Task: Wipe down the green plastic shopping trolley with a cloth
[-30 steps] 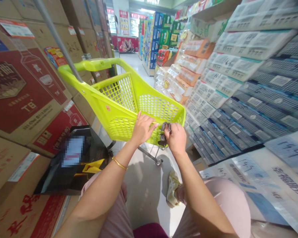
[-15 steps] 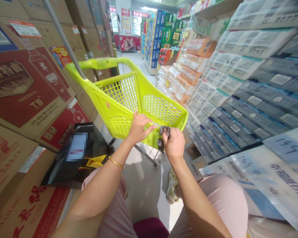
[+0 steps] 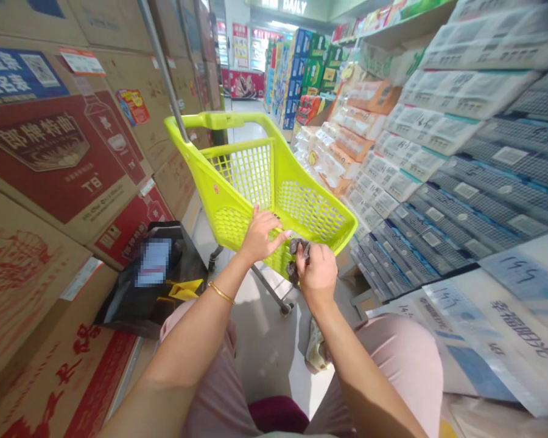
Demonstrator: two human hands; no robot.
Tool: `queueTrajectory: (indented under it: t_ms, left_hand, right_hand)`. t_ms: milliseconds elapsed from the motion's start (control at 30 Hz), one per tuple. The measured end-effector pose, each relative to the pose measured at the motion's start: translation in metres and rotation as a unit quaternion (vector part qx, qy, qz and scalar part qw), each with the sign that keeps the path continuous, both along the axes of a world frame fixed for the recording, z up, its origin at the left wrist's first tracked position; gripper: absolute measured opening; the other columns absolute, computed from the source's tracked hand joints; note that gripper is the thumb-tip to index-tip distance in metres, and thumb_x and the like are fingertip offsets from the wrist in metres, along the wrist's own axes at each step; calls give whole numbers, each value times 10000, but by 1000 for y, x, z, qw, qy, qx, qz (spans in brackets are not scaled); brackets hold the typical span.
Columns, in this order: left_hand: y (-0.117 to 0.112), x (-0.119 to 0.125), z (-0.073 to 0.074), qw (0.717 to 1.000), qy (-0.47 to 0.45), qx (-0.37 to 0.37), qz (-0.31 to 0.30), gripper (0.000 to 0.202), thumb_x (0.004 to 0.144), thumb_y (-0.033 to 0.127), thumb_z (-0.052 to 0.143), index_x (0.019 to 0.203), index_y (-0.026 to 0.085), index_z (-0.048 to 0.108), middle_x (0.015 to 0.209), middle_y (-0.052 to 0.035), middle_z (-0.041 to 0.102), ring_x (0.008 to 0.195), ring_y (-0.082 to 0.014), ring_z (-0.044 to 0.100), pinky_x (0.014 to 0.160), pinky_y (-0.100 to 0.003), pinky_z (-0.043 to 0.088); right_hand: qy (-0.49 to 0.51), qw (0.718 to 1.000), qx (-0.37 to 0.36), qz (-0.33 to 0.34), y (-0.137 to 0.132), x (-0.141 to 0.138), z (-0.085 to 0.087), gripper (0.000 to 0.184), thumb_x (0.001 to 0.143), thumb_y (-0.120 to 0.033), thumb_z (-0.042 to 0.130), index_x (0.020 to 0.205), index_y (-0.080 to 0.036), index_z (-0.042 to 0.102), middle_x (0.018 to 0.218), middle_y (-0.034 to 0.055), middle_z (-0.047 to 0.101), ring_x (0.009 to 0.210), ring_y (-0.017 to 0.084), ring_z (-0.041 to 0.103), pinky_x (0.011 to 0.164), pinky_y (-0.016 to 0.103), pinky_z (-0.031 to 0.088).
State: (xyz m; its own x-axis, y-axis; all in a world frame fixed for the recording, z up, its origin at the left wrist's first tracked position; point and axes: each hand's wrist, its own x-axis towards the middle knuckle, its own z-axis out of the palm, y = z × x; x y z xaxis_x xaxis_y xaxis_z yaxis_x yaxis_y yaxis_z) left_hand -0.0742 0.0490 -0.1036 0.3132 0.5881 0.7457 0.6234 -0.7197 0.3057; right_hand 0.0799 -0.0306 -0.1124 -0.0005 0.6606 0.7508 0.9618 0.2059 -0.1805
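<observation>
A lime-green shopping cart (image 3: 317, 216) stands in front of me, its near rim within reach of both hands. At the rim's near corner is my left hand (image 3: 261, 238), its fingers over the edge and its thumb pointing toward the right hand. Just to the right, the fingers of my right hand (image 3: 318, 274) are closed around a crumpled dark grey cloth (image 3: 293, 271). Part of the cloth hangs beneath those fingers, against the cart's near end. My left palm is hidden, so the exact grip there is partly out of sight.
Stacked cartons (image 3: 64, 140) line the left, with a black box-like object (image 3: 128, 304) beside my left knee. A metal pole (image 3: 162, 67) rises by the cart's handle. Packs of paper goods (image 3: 466, 188) pile up on the right. An aisle leads away behind the cart.
The view has shifted, so the cart and cartons appear farther right. The right hand and cloth have moved slightly left, nearer to the left hand. Both hands keep their hold.
</observation>
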Motion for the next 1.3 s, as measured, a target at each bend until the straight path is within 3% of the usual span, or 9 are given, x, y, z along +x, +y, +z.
queueTrajectory:
  t_ms: [367,533,600,767,900,1033,1133,1300]
  left_hand:
    - [10,1,6,999,46,5,18,212,876,344,474,774,190,579,806,-48,586,867,-206,560,1089,-531,320]
    - [-1,11,7,994,90,7,-61,182,847,172,409,806,193,585,852,-55,605,920,-201,571,1088,-485,367]
    - [-5,13,6,994,89,-1,-65,197,840,139,393,837,182,585,881,-69,612,932,-204,573,1076,-463,395]
    - [-3,11,6,994,102,-19,-33,207,865,132,378,937,154,570,976,-101,609,1011,-217,555,1072,-450,403]
    - [-1,9,7,991,131,-27,11,175,854,125,391,897,166,556,970,-95,593,1033,-219,542,1042,-439,424]
    - [-3,14,7,990,121,-25,66,133,884,269,467,886,158,541,970,-109,584,1051,-245,538,1025,-449,430]
    - [-2,18,6,991,103,-19,88,188,896,324,476,886,148,540,972,-120,588,1087,-258,534,1056,-460,399]
    - [-1,22,2,994,72,-27,74,151,905,255,445,890,165,566,992,-102,620,1171,-254,516,1105,-503,340]
  right_hand:
    - [-3,998,58,17,16,-9,-4,248,915,-322,455,769,-188,606,662,40,566,662,183,473,620,284,354]
    - [41,998,-17,40,23,-8,6,254,913,-327,447,742,-200,584,678,37,567,684,188,489,633,289,371]
    - [69,995,-46,56,27,-9,10,249,913,-331,449,757,-196,587,731,49,583,724,187,511,661,291,392]
    - [92,990,-34,104,42,-13,5,223,917,-313,425,904,-177,602,1026,113,616,900,196,549,763,308,430]
    - [5,992,-22,127,50,-6,-7,229,921,-308,421,869,-171,597,837,85,632,795,201,530,735,313,414]
    - [-27,992,8,124,52,14,-12,258,927,-310,412,779,-182,581,742,67,610,726,194,495,701,307,395]
    - [1,994,13,110,55,28,-13,255,926,-330,422,792,-183,582,757,63,616,740,188,499,718,303,399]
    - [101,993,-3,68,61,33,-10,276,925,-374,416,925,-177,609,830,66,649,800,187,546,759,312,421]
